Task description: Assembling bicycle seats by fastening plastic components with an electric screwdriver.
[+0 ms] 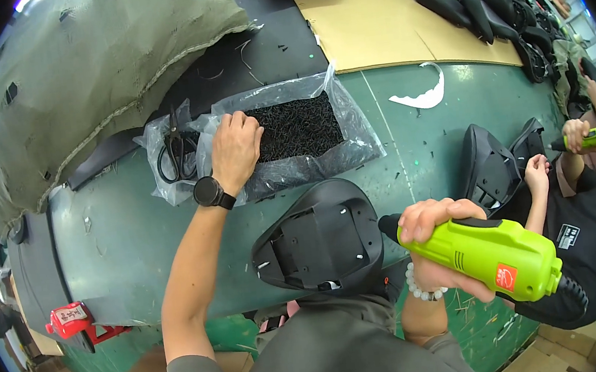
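Observation:
My left hand (pixel 235 149) reaches into a clear plastic bag (pixel 349 119) full of small black screws (pixel 299 124); its fingers are curled among them, and a black watch sits on the wrist. My right hand (pixel 435 233) is closed around a bright green electric screwdriver (pixel 490 253), whose black tip points left toward a black bicycle saddle (pixel 322 241). The saddle lies upside down at the near edge of the green table (pixel 121 233), between my two arms.
Black scissors (pixel 177 154) lie in plastic left of the screw bag. A burlap sack (pixel 82 70) fills the far left. Cardboard (pixel 375 25) with several black saddles lies at the back. At right a co-worker holds another green screwdriver (pixel 591 137) by a saddle (pixel 489 169). A red tool (pixel 73 322) lies lower left.

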Demonstrator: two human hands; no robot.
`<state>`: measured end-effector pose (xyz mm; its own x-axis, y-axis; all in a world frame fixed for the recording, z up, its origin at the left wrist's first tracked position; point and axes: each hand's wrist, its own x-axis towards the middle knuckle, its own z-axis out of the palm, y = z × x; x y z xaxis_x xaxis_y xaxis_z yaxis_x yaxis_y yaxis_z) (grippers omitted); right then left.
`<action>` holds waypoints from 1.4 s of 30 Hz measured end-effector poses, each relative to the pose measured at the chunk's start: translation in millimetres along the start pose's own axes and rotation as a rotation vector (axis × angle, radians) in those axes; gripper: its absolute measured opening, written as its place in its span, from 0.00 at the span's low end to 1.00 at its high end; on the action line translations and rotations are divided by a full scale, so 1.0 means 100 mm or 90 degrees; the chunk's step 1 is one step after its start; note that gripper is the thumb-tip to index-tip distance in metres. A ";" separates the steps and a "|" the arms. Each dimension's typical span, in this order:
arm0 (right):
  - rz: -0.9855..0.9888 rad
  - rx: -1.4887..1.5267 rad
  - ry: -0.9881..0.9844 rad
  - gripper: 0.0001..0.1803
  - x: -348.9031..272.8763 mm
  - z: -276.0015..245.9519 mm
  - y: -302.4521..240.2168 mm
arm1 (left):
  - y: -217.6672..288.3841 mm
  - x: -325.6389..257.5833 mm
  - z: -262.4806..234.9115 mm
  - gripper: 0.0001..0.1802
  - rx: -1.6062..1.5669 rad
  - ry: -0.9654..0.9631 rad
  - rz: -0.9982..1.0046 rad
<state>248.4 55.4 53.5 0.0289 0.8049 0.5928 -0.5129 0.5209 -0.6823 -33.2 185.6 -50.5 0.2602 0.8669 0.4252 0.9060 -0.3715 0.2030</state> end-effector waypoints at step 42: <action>0.047 -0.099 -0.001 0.62 -0.23 -0.02 -0.14 | 0.55 0.03 -0.33 0.21 -0.081 -0.055 0.055</action>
<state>256.6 29.9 48.8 -0.0047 0.8423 0.5389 -0.3745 0.4983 -0.7820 6.3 157.4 -9.3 0.3684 0.8531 0.3695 0.8304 -0.4806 0.2818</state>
